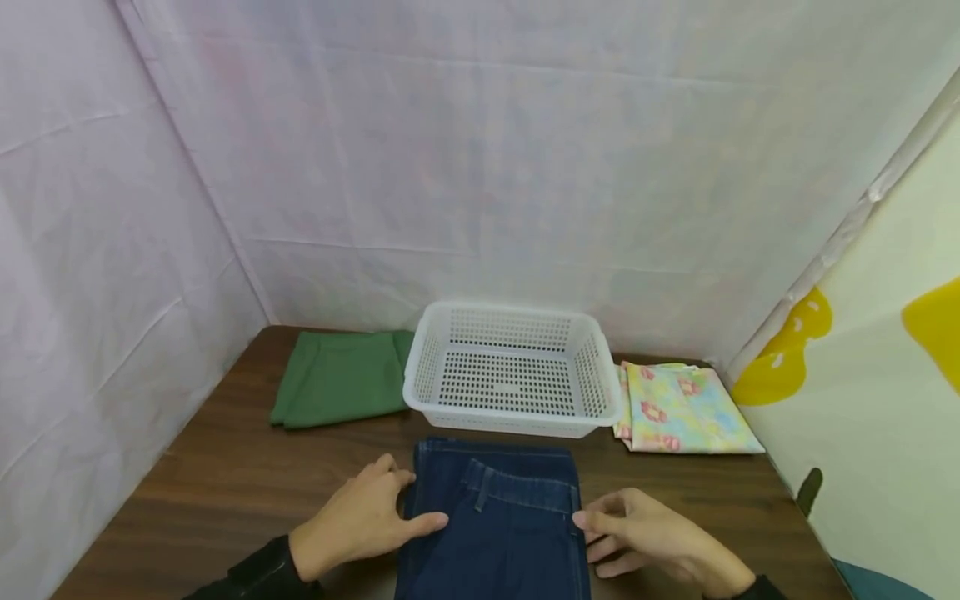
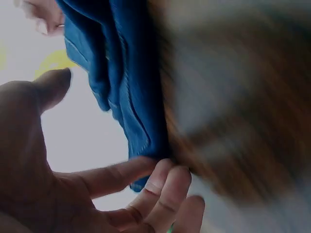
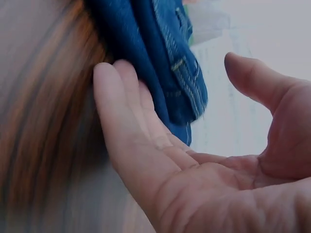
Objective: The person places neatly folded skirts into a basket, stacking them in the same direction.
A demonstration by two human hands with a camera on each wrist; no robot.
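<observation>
Denim jeans (image 1: 498, 533), left fingers (image 2: 116, 177) and right fingers (image 3: 109, 90) outstretched, gripping nothing, touching opposite edges, tabletop (image 1: 247, 467) flanking

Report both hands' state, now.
Left hand: open, at the left edge of the folded blue denim jeans.
Right hand: open, at the jeans' right edge, thumb apart from the cloth.

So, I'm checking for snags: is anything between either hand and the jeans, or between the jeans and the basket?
Nothing visible stands between the left hand or right hand and the jeans; the hands are at opposite sides. No object shows between jeans and basket either, though the basket's front wall rises there.
</observation>
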